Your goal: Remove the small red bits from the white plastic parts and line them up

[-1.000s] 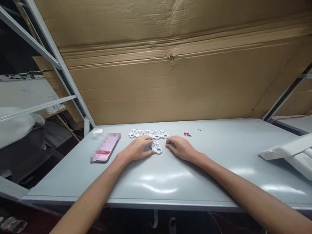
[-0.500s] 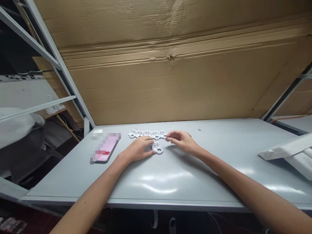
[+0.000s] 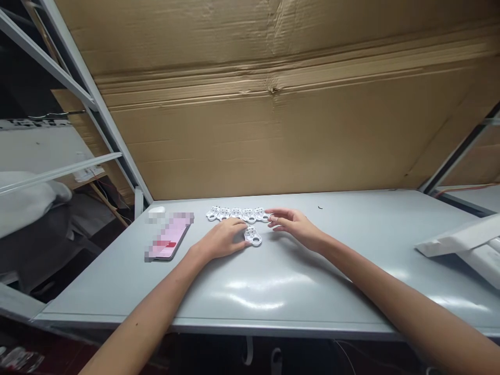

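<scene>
My left hand (image 3: pixel 223 238) rests on the table with thumb and fingertips closed on the left edge of a small white plastic bracket (image 3: pixel 253 237). This bracket has a round ring at its front and small holes in its raised back part. Behind it lies a row of several matching white brackets (image 3: pixel 236 213), side by side. My right hand (image 3: pixel 295 226) is at the right end of that row, its fingers stretched out and a little apart. Its fingertips are beside the last bracket (image 3: pixel 261 214); whether they touch it I cannot tell.
A phone (image 3: pixel 172 239) with a partly blurred pink screen lies left of my left hand, and a small white object (image 3: pixel 157 210) sits behind it. White packaging (image 3: pixel 461 242) stands at the right. A tiny dark scrap (image 3: pixel 320 208) lies toward the back. Cardboard (image 3: pixel 273 140) walls the table's rear.
My right hand has shifted slightly to the right, and its thumb and fingers have spread a little apart. My left hand and the bracket it holds have barely moved.
</scene>
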A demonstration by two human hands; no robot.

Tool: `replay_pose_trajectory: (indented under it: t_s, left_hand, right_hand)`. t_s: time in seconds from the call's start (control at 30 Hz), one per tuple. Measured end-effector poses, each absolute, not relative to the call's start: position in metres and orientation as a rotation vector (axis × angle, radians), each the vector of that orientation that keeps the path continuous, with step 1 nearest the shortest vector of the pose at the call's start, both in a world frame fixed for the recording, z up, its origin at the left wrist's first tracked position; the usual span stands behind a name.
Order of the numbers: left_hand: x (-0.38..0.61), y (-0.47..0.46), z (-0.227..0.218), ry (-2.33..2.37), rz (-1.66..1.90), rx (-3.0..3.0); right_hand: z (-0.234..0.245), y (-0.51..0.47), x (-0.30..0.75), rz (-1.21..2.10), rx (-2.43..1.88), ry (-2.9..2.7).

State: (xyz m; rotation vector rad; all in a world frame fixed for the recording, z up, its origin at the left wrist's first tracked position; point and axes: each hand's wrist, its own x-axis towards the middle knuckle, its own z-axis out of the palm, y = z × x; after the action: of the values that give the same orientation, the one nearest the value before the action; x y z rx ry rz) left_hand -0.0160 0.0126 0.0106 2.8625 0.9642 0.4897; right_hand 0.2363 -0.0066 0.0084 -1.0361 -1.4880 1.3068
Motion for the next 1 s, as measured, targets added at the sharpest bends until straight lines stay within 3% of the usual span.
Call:
replay_pose_trajectory:
  t_s: [0.27,1.0]
  left_hand:
    - [-0.0150,0.0123,0.0106,0.966,0.473,2.880]
    - [-0.0134,0.0109,0.0099,0.971,0.428,2.883]
  right_hand:
    - [0.0104,-0.0064,0.2369,1.532,-1.020,-1.247]
    - [0.0090,-0.0035,0.2346,1.627,-1.042,-0.933]
